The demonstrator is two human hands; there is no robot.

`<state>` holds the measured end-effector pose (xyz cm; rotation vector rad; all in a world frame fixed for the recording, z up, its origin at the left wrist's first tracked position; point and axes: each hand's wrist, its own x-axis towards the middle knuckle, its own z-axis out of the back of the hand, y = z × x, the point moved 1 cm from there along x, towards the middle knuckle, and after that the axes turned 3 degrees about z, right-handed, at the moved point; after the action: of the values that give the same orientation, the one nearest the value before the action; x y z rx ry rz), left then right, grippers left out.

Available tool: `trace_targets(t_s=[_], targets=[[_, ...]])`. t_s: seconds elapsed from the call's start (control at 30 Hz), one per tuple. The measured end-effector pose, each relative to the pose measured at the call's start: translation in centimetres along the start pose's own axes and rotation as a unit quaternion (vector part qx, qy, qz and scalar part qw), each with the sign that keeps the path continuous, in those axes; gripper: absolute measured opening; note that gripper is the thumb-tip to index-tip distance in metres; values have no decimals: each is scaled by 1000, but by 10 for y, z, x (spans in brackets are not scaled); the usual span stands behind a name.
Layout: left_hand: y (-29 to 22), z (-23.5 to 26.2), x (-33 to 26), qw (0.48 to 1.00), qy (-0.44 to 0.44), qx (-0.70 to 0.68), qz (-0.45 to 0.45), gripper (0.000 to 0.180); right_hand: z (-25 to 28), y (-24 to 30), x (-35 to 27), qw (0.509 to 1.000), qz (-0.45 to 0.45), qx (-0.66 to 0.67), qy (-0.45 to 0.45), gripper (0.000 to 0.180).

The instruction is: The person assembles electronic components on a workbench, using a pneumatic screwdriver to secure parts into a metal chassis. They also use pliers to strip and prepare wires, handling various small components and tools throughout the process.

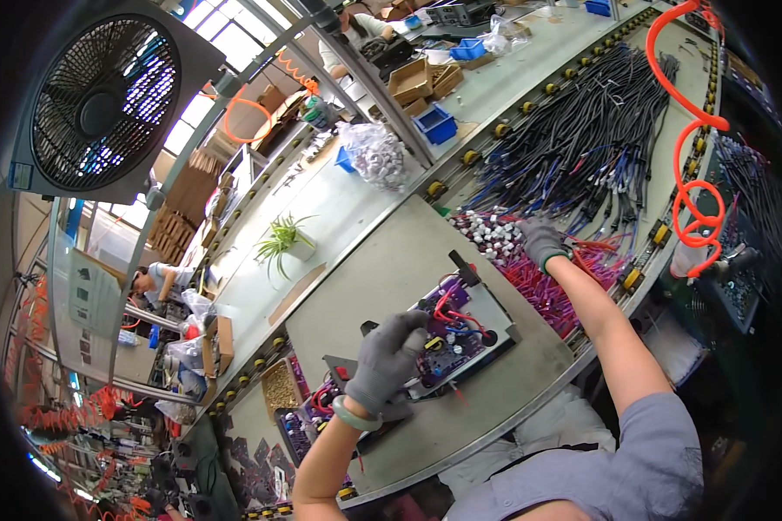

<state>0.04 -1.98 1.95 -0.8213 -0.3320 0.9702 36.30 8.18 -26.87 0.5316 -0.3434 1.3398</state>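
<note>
My left hand (pixel 388 360), in a grey glove, is held over the left side of a purple circuit board (pixel 460 334) in an open metal housing. Its fingers are curled together; what they hold, if anything, is hidden. Red and blue wires (pixel 450 308) rise from the board. Farther right, my right hand (pixel 544 240), gloved too, reaches into a heap of pink-and-purple wires (pixel 552 286) beside their white connectors (pixel 493 234). Its fingers are bent at the heap, and what lies between them cannot be made out.
Black cables (pixel 582 139) lie beyond the right hand. A coiled orange hose (pixel 682 174) hangs at the right. More boards (pixel 300 425) sit left of my left arm, by a box of small brass-coloured parts (pixel 280 388). A fan (pixel 104 104), potted plant (pixel 287 243) and co-workers are farther off.
</note>
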Motion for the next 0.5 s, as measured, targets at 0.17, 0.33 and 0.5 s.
trace_targets(t_s=[0.17,0.33,0.5], targets=[[-10,12,-25,997,-56,-43,6,25,69,21,28,967,-119,157,163,15],[12,6,-8,996,-82,-25,12,24,104,-11,13,924,-223,296,97,21],[-19,-18,41,960,-110,246,-72,22,135,-11,-1,922,-212,263,191,23]])
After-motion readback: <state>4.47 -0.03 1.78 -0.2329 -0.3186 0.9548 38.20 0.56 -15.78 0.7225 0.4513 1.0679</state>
